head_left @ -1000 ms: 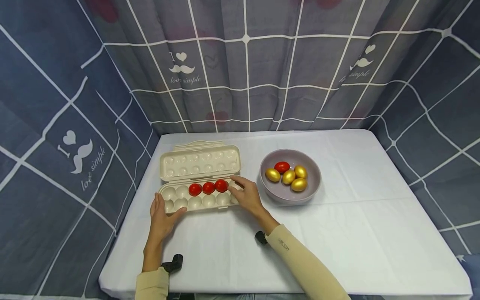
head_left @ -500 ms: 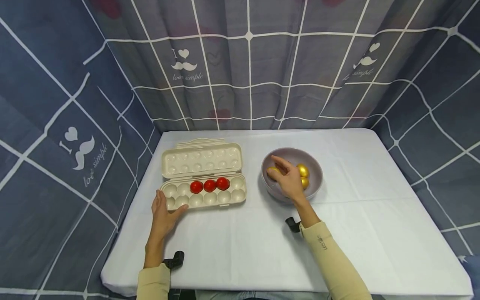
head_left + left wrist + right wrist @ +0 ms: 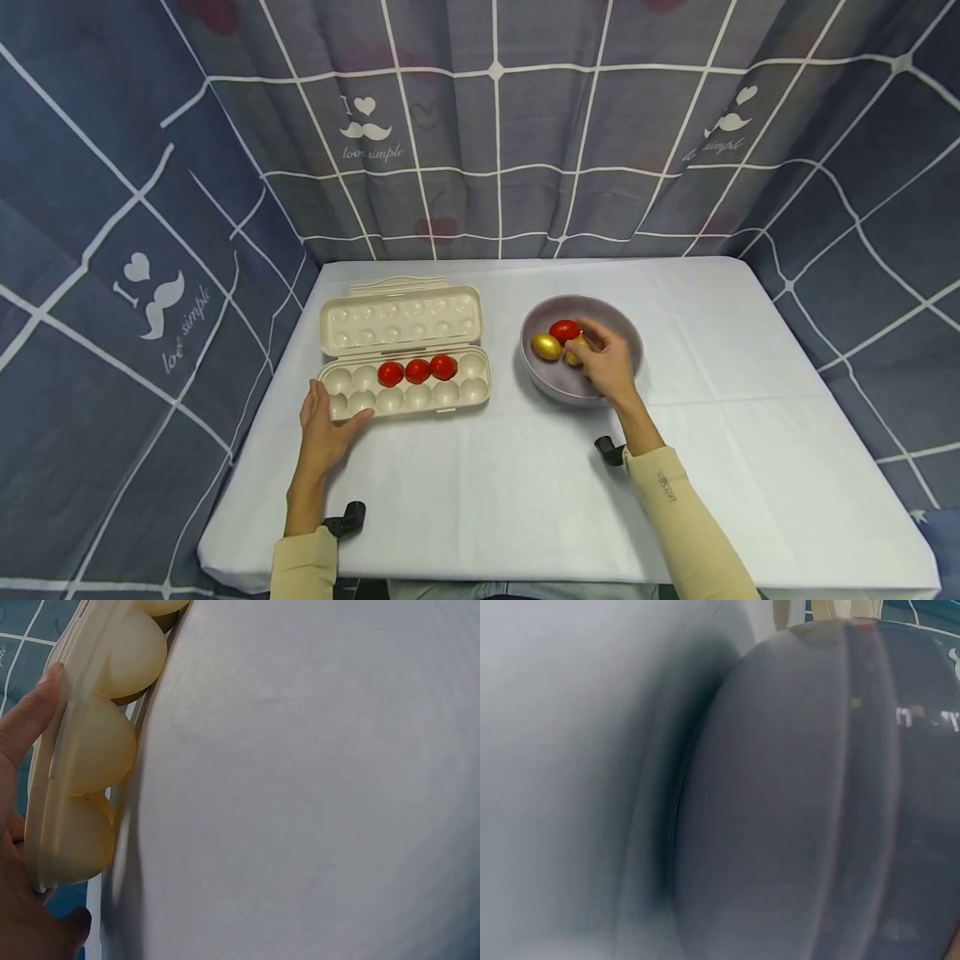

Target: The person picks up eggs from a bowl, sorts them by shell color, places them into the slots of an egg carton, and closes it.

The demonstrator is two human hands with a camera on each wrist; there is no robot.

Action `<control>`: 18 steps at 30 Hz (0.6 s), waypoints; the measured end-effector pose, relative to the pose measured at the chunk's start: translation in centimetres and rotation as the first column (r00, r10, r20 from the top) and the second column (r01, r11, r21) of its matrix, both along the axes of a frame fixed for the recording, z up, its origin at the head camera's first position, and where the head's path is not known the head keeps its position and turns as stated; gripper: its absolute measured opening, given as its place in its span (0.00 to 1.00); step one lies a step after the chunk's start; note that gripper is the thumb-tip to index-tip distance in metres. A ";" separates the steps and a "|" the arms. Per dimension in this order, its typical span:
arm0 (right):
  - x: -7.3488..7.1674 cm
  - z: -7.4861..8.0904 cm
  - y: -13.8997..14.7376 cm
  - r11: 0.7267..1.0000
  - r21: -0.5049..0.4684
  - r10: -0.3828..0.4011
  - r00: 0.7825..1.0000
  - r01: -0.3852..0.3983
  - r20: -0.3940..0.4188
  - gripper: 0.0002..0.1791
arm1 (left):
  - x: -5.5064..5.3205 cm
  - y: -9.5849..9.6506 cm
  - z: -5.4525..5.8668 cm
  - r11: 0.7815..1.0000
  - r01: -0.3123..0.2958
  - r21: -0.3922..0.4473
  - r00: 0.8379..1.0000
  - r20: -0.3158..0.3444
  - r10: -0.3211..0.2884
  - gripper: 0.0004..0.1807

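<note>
My left hand (image 3: 324, 437) holds the left end of an open cream egg carton (image 3: 401, 321), its thumb along the front edge. In the left wrist view, the thumb (image 3: 34, 712) lies against the side of the carton's rounded cups (image 3: 105, 746). Three red eggs (image 3: 417, 372) stand side by side in the carton's back row. My right hand (image 3: 609, 365) reaches into a mauve bowl (image 3: 551, 386), fingers bent over the eggs. A red egg (image 3: 564, 331) and a golden egg (image 3: 546, 347) show beside its fingertips. Another golden egg (image 3: 573, 358) is partly covered by the thumb; I cannot tell whether it is gripped.
The white-covered table (image 3: 750, 433) carries the carton at left and the bowl right of centre. Dark gridded curtains (image 3: 540, 133) hang behind the table and along both sides. In the right wrist view, the bowl's outer wall (image 3: 772, 795) fills much of the picture.
My right hand has left the right end of the carton, moved over to the bowl, then shifted rightward within it, uncovering the red egg. My left hand stays at the carton.
</note>
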State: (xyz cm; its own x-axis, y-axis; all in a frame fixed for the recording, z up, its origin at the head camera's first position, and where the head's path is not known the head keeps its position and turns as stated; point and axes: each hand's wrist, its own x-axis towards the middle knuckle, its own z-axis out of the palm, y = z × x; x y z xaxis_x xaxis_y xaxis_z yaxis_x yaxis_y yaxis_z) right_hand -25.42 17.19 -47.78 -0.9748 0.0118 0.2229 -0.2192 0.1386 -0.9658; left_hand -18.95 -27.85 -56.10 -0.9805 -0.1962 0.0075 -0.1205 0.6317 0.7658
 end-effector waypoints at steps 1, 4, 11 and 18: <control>-0.1 -0.1 0.1 1.000 0.003 -0.004 1.000 0.004 0.004 0.23 | 0.0 0.0 0.0 1.000 0.000 0.003 1.000 0.002 0.000 0.66; -0.6 -0.4 0.2 1.000 -0.015 -0.011 1.000 0.011 0.010 0.24 | 0.0 0.2 0.0 1.000 0.003 0.015 1.000 0.006 -0.003 0.66; -2.9 -3.0 0.5 1.000 0.001 -0.031 0.995 0.031 0.093 0.28 | 0.1 0.1 0.1 1.000 -0.003 0.008 1.000 -0.003 0.003 0.66; -4.1 -3.5 0.3 0.994 0.109 -0.046 0.980 0.025 0.195 0.28 | 0.2 0.0 0.2 1.000 -0.012 0.012 1.000 0.000 0.012 0.66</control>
